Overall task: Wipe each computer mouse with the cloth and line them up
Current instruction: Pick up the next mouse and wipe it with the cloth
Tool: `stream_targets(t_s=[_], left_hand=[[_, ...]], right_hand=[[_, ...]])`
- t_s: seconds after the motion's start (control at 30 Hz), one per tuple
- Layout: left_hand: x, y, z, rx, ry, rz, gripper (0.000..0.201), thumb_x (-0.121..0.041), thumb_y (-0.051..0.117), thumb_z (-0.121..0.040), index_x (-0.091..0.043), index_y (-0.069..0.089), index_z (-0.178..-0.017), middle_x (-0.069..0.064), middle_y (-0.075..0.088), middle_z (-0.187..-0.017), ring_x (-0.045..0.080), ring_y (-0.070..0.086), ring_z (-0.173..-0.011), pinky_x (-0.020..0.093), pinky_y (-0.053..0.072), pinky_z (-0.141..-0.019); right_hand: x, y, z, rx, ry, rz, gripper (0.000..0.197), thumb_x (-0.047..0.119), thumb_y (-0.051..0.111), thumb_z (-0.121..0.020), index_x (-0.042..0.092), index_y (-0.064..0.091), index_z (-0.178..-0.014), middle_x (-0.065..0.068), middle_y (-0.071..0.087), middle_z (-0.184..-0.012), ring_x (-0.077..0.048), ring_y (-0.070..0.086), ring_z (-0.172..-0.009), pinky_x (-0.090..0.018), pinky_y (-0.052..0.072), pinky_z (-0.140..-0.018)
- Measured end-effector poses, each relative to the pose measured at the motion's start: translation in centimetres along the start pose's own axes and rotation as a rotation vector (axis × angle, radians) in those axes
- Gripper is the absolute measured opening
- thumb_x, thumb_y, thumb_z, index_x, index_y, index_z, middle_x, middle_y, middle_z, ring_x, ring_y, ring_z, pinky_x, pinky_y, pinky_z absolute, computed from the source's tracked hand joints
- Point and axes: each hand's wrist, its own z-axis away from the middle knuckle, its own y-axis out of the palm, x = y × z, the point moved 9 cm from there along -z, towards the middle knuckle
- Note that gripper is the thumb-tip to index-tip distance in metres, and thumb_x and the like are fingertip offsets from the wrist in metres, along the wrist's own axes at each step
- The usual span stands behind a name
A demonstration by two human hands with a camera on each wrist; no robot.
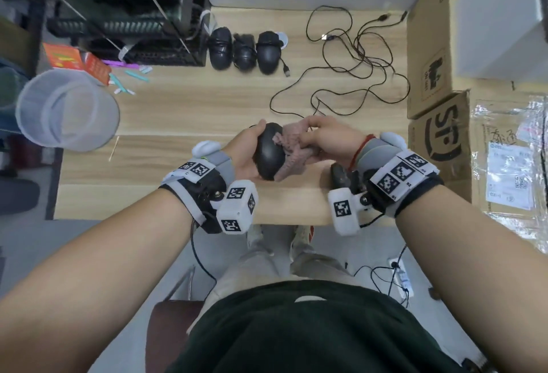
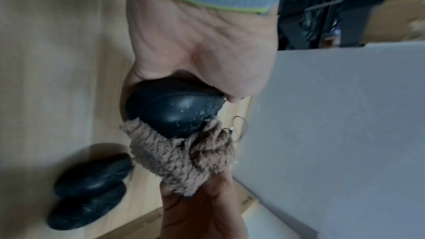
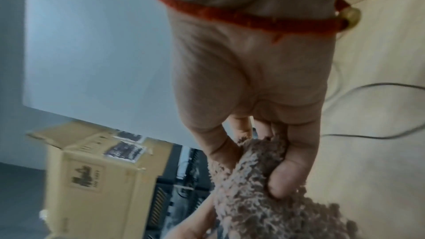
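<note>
A black, rounded plastic computer mouse (image 1: pixel 268 151) sat cupped in the left hand (image 1: pixel 244 153), fingers curled around its far side, held above the near edge of the pale wooden table (image 1: pixel 184 111). The right hand (image 1: pixel 329 141) gripped a fluffy pinkish-brown cloth (image 1: pixel 292 150), thumb and fingers bunching it against the mouse's right side. Three black mice (image 1: pixel 244 51) lay side by side at the table's far edge, touching or nearly so. Two more dark mice (image 2: pixel 89 194) rested near the right wrist.
</note>
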Motion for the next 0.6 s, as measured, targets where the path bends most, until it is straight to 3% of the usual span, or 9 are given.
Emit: stream_targets(t_s=[0.07, 0.1, 0.17, 0.23, 0.37, 0.43, 0.5, 0.6], left_hand=[[-2.8, 0.0, 2.8, 0.03, 0.086, 0.004, 0.062, -0.058, 0.028, -0.104, -0.013, 0.057, -0.137, 0.017, 0.067, -0.129, 0.036, 0.066, -0.115, 0.059, 0.045, -0.105], [-4.1, 0.1, 3.5, 0.041, 0.129, 0.001, 0.06, -0.057, 0.028, -0.104, -0.014, 0.06, -0.133, 0.015, 0.07, -0.124, 0.032, 0.07, -0.106, 0.054, 0.052, -0.097], [-6.6, 0.0, 5.6, 0.053, 0.216, -0.031, 0.053, -0.056, 0.033, -0.104, -0.017, 0.064, -0.12, 0.012, 0.074, -0.104, 0.029, 0.073, -0.082, 0.044, 0.059, -0.078], [-8.6, 0.4, 8.0, 0.078, 0.28, -0.034, 0.051, -0.057, 0.036, -0.102, -0.016, 0.064, -0.112, 0.012, 0.071, -0.087, 0.03, 0.07, -0.069, 0.038, 0.056, -0.071], [-10.9, 1.6, 10.4, 0.124, 0.336, -0.031, 0.05, -0.057, 0.037, -0.102, -0.014, 0.059, -0.114, 0.01, 0.068, -0.08, 0.029, 0.065, -0.063, 0.032, 0.052, -0.063], [-11.8, 2.3, 11.0, 0.148, 0.374, -0.019, 0.05, -0.057, 0.032, -0.103, -0.016, 0.06, -0.114, 0.008, 0.069, -0.084, 0.026, 0.063, -0.062, 0.032, 0.049, -0.062], [-12.9, 2.6, 11.5, 0.159, 0.418, 0.01, 0.049, -0.053, 0.029, -0.105, -0.019, 0.064, -0.111, 0.006, 0.069, -0.087, 0.024, 0.06, -0.064, 0.031, 0.045, -0.061], [-13.4, 3.3, 11.6, 0.26, 0.421, 0.1, 0.057, -0.043, 0.025, -0.104, -0.017, 0.075, -0.097, 0.008, 0.063, -0.093, 0.023, 0.052, -0.073, 0.031, 0.04, -0.063]], right_hand=[[4.0, 0.1, 1.4, 0.017, -0.087, -0.021, 0.025, -0.007, 0.049, -0.087, 0.016, 0.058, -0.087, -0.001, 0.06, -0.063, -0.014, 0.059, -0.056, -0.029, 0.058, -0.058], [5.4, -0.5, 1.9, 0.01, -0.114, -0.046, 0.027, -0.007, 0.048, -0.086, 0.018, 0.058, -0.089, -0.001, 0.059, -0.064, -0.013, 0.058, -0.055, -0.028, 0.057, -0.055], [9.3, -1.8, 2.9, -0.057, -0.214, -0.113, 0.029, -0.006, 0.048, -0.083, 0.019, 0.054, -0.094, -0.004, 0.057, -0.072, -0.015, 0.055, -0.055, -0.027, 0.053, -0.049], [12.9, -3.2, 4.0, -0.154, -0.323, -0.167, 0.028, -0.002, 0.05, -0.079, 0.02, 0.049, -0.096, -0.006, 0.056, -0.077, -0.018, 0.056, -0.057, -0.028, 0.049, -0.049], [17.7, -2.0, 5.1, -0.204, -0.483, 0.036, 0.022, 0.016, 0.058, -0.071, 0.025, 0.054, -0.09, -0.003, 0.052, -0.076, -0.015, 0.051, -0.06, -0.029, 0.044, -0.053], [18.5, -0.4, 5.4, -0.216, -0.556, 0.205, 0.021, 0.027, 0.064, -0.07, 0.029, 0.061, -0.09, 0.002, 0.053, -0.081, -0.014, 0.053, -0.069, -0.037, 0.051, -0.064], [18.9, 0.8, 5.8, -0.223, -0.648, 0.259, 0.02, 0.027, 0.071, -0.078, 0.025, 0.065, -0.097, 0.005, 0.056, -0.087, -0.013, 0.056, -0.077, -0.042, 0.055, -0.077], [19.3, 2.5, 6.6, -0.174, -0.792, 0.312, 0.022, 0.019, 0.08, -0.078, 0.024, 0.066, -0.095, 0.01, 0.062, -0.087, -0.008, 0.06, -0.077, -0.031, 0.053, -0.076]])
